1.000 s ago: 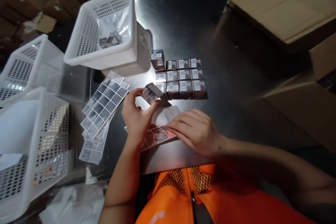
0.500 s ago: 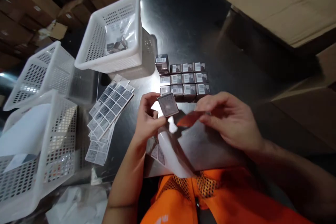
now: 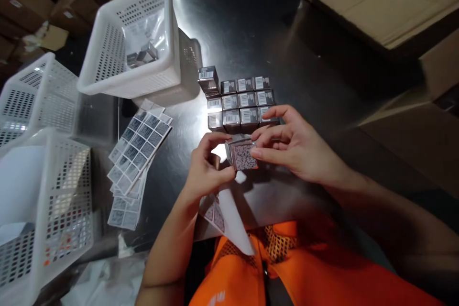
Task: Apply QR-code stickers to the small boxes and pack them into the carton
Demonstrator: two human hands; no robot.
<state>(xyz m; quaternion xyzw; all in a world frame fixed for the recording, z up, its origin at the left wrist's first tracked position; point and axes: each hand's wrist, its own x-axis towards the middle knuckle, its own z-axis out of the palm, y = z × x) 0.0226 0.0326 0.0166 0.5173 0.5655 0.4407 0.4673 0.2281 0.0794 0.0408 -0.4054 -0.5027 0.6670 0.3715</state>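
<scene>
1. The left hand [image 3: 206, 172] holds a small box [image 3: 241, 152] above the near part of the dark worktop [image 3: 251, 19], just in front of the rows of boxes [image 3: 238, 100]. Its fingers are closed round the box's left side and underside.
2. The right hand [image 3: 294, 146] meets the box from the right. Its fingertips [image 3: 255, 152] press on the right edge of the speckled label [image 3: 245, 157] that faces the camera. The fingers are narrow and pinched flat against the face, not wrapped round it.
3. The box looks light and stiff, likely thin card, so it could dent under a hard squeeze. The glossy sides may be slippery. The best hold seems to be across two opposite side faces, leaving the label face free.
4. The label seems thin and limp, and it would crease if pressed unevenly.
5. The box sits between the two hands, touching both, and is tilted so the labelled face looks up.
6. Fanned label sheets [image 3: 138, 146] lie to the left. A loose backing sheet [image 3: 229, 215] lies under the left wrist. A white basket [image 3: 132, 43] stands beyond, with a few boxes in it.
</scene>
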